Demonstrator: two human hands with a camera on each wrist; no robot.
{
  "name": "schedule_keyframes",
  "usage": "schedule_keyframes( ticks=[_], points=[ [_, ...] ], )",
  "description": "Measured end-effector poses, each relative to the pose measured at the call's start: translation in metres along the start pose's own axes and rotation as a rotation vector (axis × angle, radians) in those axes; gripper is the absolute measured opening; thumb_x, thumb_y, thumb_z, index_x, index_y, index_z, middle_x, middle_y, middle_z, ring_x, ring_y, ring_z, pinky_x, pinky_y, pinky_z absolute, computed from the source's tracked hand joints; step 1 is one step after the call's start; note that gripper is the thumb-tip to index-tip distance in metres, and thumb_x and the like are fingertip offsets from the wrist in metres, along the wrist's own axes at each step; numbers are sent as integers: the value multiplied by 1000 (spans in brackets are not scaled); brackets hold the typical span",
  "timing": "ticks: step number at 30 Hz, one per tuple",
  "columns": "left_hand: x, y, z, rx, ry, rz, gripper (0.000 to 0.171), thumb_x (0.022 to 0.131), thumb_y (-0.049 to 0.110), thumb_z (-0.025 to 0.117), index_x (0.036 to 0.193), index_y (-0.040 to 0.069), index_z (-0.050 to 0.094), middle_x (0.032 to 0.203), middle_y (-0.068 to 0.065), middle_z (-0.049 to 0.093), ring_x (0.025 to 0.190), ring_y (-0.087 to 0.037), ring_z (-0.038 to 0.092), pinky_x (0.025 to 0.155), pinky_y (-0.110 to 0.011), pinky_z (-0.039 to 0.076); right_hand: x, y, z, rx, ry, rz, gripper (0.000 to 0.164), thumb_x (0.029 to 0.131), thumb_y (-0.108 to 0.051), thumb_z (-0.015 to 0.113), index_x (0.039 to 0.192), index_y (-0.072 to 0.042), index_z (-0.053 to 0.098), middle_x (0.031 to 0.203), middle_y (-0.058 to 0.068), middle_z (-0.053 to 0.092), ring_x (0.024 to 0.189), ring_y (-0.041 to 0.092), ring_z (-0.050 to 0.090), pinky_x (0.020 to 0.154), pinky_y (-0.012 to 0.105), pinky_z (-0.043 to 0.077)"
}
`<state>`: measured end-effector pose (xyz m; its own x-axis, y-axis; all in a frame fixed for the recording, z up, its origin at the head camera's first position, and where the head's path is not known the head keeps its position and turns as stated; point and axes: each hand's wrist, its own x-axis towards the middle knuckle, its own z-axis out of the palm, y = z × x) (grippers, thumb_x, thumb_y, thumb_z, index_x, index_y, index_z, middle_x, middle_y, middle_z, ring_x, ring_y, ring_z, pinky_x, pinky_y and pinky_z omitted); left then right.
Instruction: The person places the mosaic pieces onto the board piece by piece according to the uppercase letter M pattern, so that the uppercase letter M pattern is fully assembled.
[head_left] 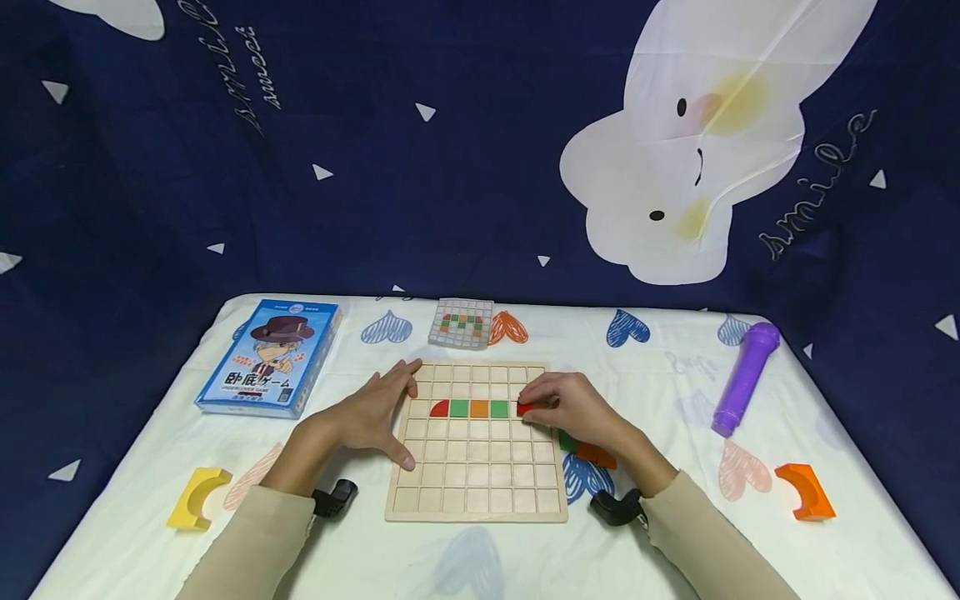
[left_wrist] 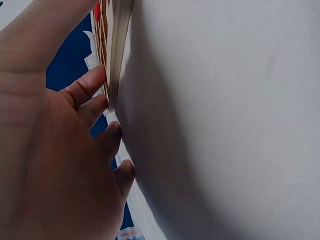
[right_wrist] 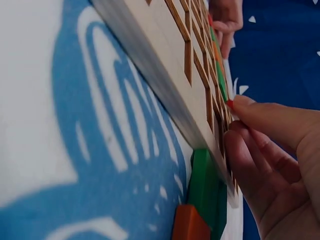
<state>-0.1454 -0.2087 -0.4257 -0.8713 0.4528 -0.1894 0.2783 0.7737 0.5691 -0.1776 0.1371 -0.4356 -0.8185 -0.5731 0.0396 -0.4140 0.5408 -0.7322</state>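
A square wooden grid board (head_left: 476,501) lies flat on the cloth. One row of it holds a red quarter-round tile (head_left: 439,409), a green tile (head_left: 459,408), an orange tile (head_left: 479,408) and a second green tile (head_left: 498,409). At the right end of that row, my right hand (head_left: 573,408) pinches a small red tile (head_left: 522,410) between thumb and fingertips; its far part is hidden. My left hand (head_left: 360,412) rests along the board's left edge, thumb and fingers spread. Green (right_wrist: 202,180) and orange pieces (right_wrist: 191,222) lie beside the board's right edge, partly under my right forearm.
Behind the board is a small card (head_left: 461,323) with a coloured grid pattern. A blue game box (head_left: 266,367) lies at the back left, a purple cylinder (head_left: 745,379) at the back right. A yellow arch block (head_left: 193,502) and an orange one (head_left: 808,492) flank the front.
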Motion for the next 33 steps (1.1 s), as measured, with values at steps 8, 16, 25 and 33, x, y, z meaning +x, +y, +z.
schedule_keyframes(
  ticks=[8,16,25,33],
  points=[
    [0,2,-1,-8,2,2,92,50,49,100,114,10,47,171,-22,19,159,-47,11,128,-68,10,4,-2,5,-19,15,-3,19,85,-15,83,104,-14,80,106,0,79,101,15,72,83,18,59],
    [1,2,-1,-1,0,3,93,50,51,99,115,10,47,171,-21,18,159,-46,11,129,-67,10,6,-5,8,-61,44,-22,16,84,-15,83,100,-13,81,101,0,81,98,14,75,83,19,60],
    [2,1,0,-4,-12,-4,93,49,51,99,115,11,46,171,-21,17,160,-46,10,129,-67,10,8,-5,12,-120,77,-31,13,79,-15,87,91,-16,81,93,-4,79,89,9,70,78,19,58],
    [1,1,0,-12,-13,-7,93,50,51,99,115,11,46,172,-20,16,160,-46,9,129,-67,9,8,-5,14,-119,75,-11,14,78,-14,88,89,-17,81,93,-6,79,92,10,70,81,21,58]
  ],
)
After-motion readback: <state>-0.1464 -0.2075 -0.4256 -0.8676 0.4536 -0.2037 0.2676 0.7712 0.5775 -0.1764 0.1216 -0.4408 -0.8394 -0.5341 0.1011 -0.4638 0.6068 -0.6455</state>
